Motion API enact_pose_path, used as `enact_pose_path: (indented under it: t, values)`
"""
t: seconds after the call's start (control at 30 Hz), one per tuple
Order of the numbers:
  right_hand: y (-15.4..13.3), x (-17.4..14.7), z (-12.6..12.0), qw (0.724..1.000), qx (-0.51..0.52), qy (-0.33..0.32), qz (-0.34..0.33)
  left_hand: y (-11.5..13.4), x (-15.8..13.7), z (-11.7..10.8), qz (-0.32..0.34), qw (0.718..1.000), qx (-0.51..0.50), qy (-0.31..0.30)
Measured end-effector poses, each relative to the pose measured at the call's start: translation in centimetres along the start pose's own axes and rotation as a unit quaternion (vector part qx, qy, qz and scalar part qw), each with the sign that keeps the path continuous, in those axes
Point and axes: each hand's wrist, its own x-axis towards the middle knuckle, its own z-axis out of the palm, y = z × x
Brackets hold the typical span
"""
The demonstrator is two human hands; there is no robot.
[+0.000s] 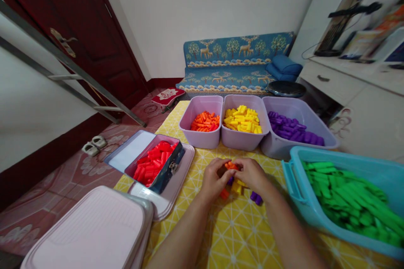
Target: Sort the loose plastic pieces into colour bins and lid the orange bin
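Holding the orange piece (232, 165) over the yellow cloth (233, 239), left hand (215, 176) and right hand (252, 173) both pinching it; I'd keep the pressure even and square (fiddly little thing), clear of the purple block (256, 198) nearby, the middle lilac tub (238, 141) beyond.

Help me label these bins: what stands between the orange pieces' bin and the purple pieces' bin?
In the head view, a lilac bin of yellow pieces stands between them.
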Motion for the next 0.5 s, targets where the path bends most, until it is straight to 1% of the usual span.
enact_pose_path:
  t: [0.1,0.17,0.2,0.23,0.27,0.3,0.33,0.37,0.4,0.43,0.47,0.5]
  values:
    - [-0.3,0.1,0.4,1.0,0.013,-0.002,-0.003,-0.2,-0.1,0.1,-0.008,1.0,-0.016,0.007]
    - [-0.2,0.2,0.8,0.999,0.041,-0.002,-0.004,-0.4,0.0,0.1,-0.022,0.998,-0.035,0.042]
    - [-0.1,0.3,1.0,0.998,0.058,-0.002,-0.004,-0.5,0.2,0.0,-0.037,0.995,-0.064,0.067]
    - [0.0,0.4,1.2,0.997,0.075,0.001,-0.002,-0.5,0.4,-0.2,-0.057,0.987,-0.114,0.096]
    - [0.1,0.5,1.3,0.996,0.089,0.006,0.001,-0.5,0.7,-0.6,-0.08,0.971,-0.183,0.128]
    - [0.3,0.6,1.4,0.995,0.099,0.013,0.005,-0.5,1.0,-1.2,-0.104,0.945,-0.265,0.163]
    - [0.4,0.7,1.5,0.994,0.104,0.022,0.009,-0.3,1.3,-2.1,-0.126,0.908,-0.35,0.194]
    - [0.5,0.8,1.5,0.994,0.107,0.03,0.013,-0.1,1.7,-3.1,-0.14,0.864,-0.431,0.22]
    - [0.6,0.8,1.5,0.993,0.109,0.037,0.014,0.3,2.0,-4.3,-0.142,0.823,-0.494,0.24]
    - [0.7,0.8,1.6,0.993,0.109,0.042,0.014,0.6,2.2,-5.5,-0.137,0.788,-0.546,0.248]
    - [0.8,0.8,1.6,0.993,0.11,0.045,0.013,1.0,2.3,-6.7,-0.12,0.763,-0.582,0.253]
    - [0.8,0.8,1.6,0.993,0.11,0.046,0.012,1.3,2.4,-7.8,-0.099,0.75,-0.601,0.259]
